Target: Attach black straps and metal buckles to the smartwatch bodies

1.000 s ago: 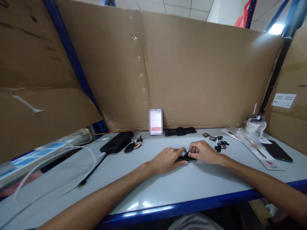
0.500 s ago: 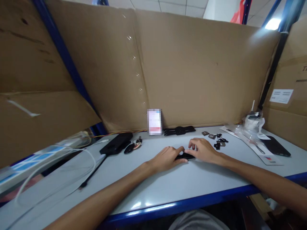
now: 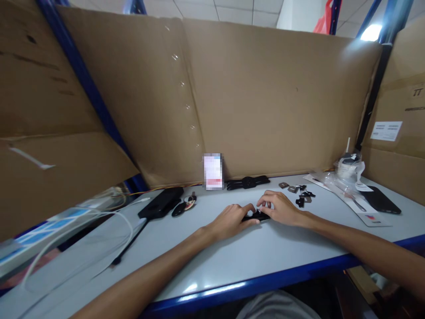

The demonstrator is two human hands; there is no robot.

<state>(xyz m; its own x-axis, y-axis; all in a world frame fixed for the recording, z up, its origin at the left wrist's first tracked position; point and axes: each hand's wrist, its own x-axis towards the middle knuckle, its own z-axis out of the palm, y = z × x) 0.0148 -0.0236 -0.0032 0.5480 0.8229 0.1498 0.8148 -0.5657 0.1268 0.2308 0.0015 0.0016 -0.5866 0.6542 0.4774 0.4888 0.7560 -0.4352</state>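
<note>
Fingers (image 3: 248, 208) around piece (image 3: 264, 217), black, slim

A round white lamp (image 3: 371, 32) glows very bright at the top right. The table (image 3: 212, 261) has a shiny white spot near its blue edge (image 3: 299, 274). Under there it is dark. The glowing screen (image 3: 213, 172) is all blurry squares. The picture's sides look stretched.

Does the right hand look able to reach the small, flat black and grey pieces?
Probably yes: the black and grey pieces lie near the right hand, nothing visibly blocking them, though it's busy at an elongated black object.
</note>
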